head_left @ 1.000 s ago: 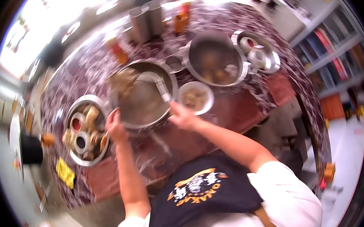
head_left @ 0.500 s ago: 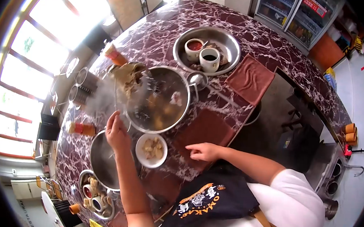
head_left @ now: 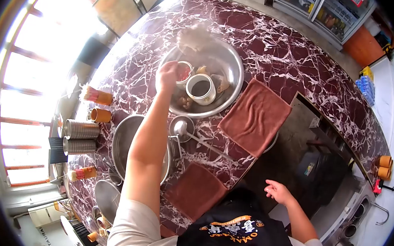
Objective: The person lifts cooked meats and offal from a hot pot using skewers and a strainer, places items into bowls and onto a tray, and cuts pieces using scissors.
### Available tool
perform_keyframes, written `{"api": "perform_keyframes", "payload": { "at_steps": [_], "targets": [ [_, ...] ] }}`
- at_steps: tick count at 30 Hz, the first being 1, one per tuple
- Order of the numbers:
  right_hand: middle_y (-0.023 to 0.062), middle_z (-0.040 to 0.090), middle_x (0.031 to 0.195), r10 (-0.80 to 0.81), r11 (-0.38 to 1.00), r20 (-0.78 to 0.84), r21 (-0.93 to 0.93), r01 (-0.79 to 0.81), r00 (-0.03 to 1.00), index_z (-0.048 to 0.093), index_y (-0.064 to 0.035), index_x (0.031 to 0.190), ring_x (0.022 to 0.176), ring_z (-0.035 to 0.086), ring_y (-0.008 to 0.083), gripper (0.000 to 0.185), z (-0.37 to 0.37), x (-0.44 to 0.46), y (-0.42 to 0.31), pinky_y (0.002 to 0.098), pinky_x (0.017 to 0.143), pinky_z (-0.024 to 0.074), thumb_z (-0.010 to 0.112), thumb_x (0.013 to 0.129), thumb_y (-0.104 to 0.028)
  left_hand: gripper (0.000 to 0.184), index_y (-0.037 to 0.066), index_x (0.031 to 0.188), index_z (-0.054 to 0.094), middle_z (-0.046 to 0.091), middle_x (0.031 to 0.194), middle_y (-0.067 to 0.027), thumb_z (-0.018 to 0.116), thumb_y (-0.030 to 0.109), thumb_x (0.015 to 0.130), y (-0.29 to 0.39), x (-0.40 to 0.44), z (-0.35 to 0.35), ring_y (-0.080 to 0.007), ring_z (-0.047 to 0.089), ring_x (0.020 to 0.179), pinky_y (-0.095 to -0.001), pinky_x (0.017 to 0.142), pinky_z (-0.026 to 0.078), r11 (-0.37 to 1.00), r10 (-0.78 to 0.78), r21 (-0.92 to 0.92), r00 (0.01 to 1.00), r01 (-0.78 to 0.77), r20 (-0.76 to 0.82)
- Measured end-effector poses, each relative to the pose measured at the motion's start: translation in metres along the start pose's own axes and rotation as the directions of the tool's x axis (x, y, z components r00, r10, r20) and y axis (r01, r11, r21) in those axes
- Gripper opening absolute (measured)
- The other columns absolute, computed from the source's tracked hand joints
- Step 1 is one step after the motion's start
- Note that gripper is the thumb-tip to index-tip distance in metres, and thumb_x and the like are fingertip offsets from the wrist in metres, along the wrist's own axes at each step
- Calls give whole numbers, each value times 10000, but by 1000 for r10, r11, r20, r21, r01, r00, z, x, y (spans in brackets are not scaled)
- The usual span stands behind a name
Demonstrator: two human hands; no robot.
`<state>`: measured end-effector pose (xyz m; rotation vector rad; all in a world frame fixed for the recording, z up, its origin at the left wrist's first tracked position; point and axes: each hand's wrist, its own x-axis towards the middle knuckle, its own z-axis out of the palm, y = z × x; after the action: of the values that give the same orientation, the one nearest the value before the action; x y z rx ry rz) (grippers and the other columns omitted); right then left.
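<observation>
My left hand [head_left: 167, 76] is closed around a thin rod, seen only in part, above the left side of a wide metal basin [head_left: 238, 73]. At the rod's far end is a pale, steaming, blurred piece of food [head_left: 195, 37], over the basin's far rim. Inside the basin stand a cup of red sauce [head_left: 185, 73], beside my left hand, and a white cup of dark liquid [head_left: 201, 89]. Pieces of food [head_left: 221, 83] lie around them. My right hand [head_left: 278, 191] is empty, index finger out and the others loosely bent, near the counter's inner edge.
My left forearm covers part of a large metal pot [head_left: 119, 140]. A ladle [head_left: 213, 149] lies beside it. Brown cloths [head_left: 256, 118] are on the marbled counter [head_left: 275, 46]. Stacked metal containers [head_left: 79, 146] and stick holders [head_left: 102, 98] stand left. A glass-door fridge [head_left: 325, 13] is behind.
My left hand has carried the rod and steaming food from beside the pot to above the basin. My right hand has moved right, away from the brown cloth. The view has shifted.
</observation>
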<state>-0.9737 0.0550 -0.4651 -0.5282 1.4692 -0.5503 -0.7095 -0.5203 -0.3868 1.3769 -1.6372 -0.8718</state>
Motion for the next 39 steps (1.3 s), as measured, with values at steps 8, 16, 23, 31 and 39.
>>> {"api": "perform_keyframes", "payload": {
  "at_steps": [8, 16, 23, 31, 39],
  "targets": [
    [42, 647, 918, 86, 996, 75, -11, -86, 993, 497, 16, 1337, 742, 622, 112, 453, 8, 1, -5, 257, 717, 512, 612, 922, -127, 180, 123, 957, 683, 687, 957, -182, 552, 216, 876, 3, -22, 91, -370, 658, 910, -463, 807, 511, 833, -81, 553, 992, 12, 101],
    [43, 656, 860, -172, 842, 483, -380, 382, 859, 524, -39, 1324, 738, 612, 130, 428, 100, 68, -91, 293, 722, 513, 591, 933, -199, 165, 4, 1006, 675, 637, 741, -21, 617, 129, 915, 8, -218, -101, -79, 523, 661, -248, 603, 428, 981, -190, 1, 965, 194, -179],
    [56, 658, 971, 96, 803, 819, -399, 442, 565, 563, -64, 1282, 777, 622, 119, 379, 285, 64, -134, 289, 709, 538, 612, 927, -189, 146, -9, 1041, 649, 568, 767, 55, 582, 88, 954, 51, -446, -326, -20, 463, 667, -176, 590, 355, 937, -272, -24, 686, 348, -674],
    [98, 636, 936, -146, 805, 789, -256, 536, 597, 411, -9, 1315, 788, 613, 131, 510, 539, 0, -119, 295, 721, 512, 644, 917, -226, 164, 16, 1097, 619, 569, 818, 53, 527, 82, 980, -52, -756, -450, 6, 371, 565, -156, 484, 283, 915, -285, -273, -3, 296, -959],
    [334, 589, 1115, -344, 95, 760, -555, 826, 550, 195, -33, 1391, 983, 609, 477, 804, 698, -29, -75, 515, 860, 484, 688, 814, -299, 150, 12, 1080, 630, 546, 769, 54, 535, 57, 973, -112, -841, -461, 0, 433, 602, -159, 527, 344, 789, -600, -561, 116, 251, -792]
  ]
}}
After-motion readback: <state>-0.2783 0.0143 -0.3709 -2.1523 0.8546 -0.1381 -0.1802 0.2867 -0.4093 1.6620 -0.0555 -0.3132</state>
